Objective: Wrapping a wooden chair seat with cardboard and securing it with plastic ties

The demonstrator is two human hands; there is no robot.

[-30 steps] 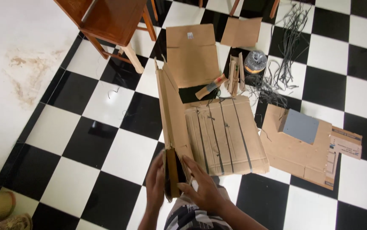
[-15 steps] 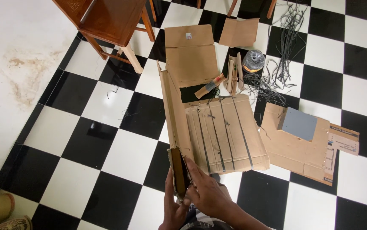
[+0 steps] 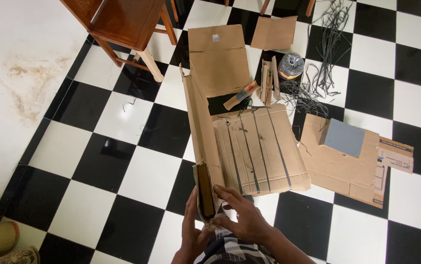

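Note:
A long narrow cardboard piece (image 3: pixel 199 117), folded into an upright channel, stands on the black and white checkered floor. Its near end is pinched between my hands. My left hand (image 3: pixel 191 230) presses its left side. On the right side lies my right hand (image 3: pixel 242 217), fingers spread over the edge. Beside it on the floor is a flat cardboard panel (image 3: pixel 261 149) bound with dark strips.
A wooden chair (image 3: pixel 122 24) stands at the upper left. Flat cardboard sheets (image 3: pixel 220 56), a tape roll (image 3: pixel 291 66), loose dark strips (image 3: pixel 327 44) and a cardboard piece with a grey square (image 3: pixel 345 139) lie beyond. Someone's feet (image 3: pixel 0 244) show at the bottom left.
Both hands shifted on the near end of the folded cardboard; the left hand slid down and the right hand spread over the right side.

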